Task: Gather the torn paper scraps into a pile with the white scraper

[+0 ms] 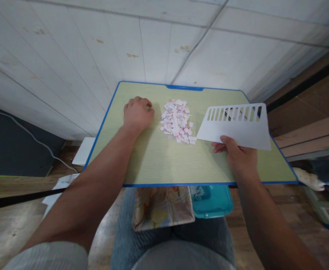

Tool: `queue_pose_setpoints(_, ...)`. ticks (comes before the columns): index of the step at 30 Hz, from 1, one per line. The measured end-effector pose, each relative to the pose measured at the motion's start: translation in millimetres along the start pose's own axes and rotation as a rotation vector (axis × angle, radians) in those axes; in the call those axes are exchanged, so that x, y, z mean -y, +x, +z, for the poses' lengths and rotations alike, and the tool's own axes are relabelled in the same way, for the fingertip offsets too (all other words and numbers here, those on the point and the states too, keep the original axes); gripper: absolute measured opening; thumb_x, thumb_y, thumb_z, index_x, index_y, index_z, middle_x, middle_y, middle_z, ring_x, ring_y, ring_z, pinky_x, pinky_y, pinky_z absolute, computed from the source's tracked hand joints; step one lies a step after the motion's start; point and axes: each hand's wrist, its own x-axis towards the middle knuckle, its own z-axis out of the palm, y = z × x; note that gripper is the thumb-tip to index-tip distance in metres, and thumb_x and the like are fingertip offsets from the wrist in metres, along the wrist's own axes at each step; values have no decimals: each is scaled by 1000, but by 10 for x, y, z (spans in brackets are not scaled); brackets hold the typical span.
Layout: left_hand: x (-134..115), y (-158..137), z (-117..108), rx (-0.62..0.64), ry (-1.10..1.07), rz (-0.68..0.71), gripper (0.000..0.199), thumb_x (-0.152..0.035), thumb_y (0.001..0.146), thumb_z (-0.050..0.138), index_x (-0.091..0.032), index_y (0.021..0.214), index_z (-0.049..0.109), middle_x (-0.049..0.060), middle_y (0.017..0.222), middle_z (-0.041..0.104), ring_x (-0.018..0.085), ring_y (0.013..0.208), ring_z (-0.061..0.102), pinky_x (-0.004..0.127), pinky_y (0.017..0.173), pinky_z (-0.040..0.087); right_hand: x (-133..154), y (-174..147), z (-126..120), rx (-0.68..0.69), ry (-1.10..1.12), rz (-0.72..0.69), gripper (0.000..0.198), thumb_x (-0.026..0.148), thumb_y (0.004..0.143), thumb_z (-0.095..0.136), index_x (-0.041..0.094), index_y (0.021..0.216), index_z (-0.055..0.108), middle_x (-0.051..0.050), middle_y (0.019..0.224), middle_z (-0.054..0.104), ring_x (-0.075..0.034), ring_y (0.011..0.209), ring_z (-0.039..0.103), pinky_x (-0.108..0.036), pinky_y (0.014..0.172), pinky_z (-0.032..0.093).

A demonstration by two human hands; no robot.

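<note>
A heap of small torn paper pieces [177,120], white with pale pink marks, lies spread on the light wood-grain tabletop [164,161]. To the left of the heap, my left hand [138,113] rests on the table with its fingers curled in and the thumb close to them; nothing shows in it. My right hand [239,153] grips a flat white plastic plate [237,129] by its lower edge, thumb on top. A row of slots runs along the plate's far edge. Its pointed left corner is beside the right side of the paper heap.
A blue edge [181,184] borders the table, and a white plank wall [155,48] stands behind it. Below the front edge, a patterned fabric-like container [164,213] and a teal plastic box [213,202] sit over my lap. A cable [199,41] runs down the wall.
</note>
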Motion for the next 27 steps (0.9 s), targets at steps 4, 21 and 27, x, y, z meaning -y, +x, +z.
queue_pose_setpoints(4,-10,-1,-17,11,-3,-3,36,-25,102,63,-25,129,86,15,145,78,43,147,66,66,134,50,-6,-5,-10,-6,-5,-14,28,44,90,85,22,76,77,-10,72,83,-22,54,73,-35,58,64)
queue_pose_setpoints(21,-9,0,-9,16,-11,-2,35,-25,100,64,-24,128,85,16,146,77,43,146,64,62,133,49,50,-106,-53,-56,-78,-21,30,46,91,83,23,73,76,-8,70,82,-22,53,72,-36,57,65)
queue_pose_setpoints(27,-24,-11,-11,20,-19,-8,36,-26,99,66,-24,130,85,16,146,77,43,146,64,62,133,49,120,-232,-170,-65,-136,-32,24,42,89,79,28,70,75,-4,67,79,-23,55,74,-37,63,67)
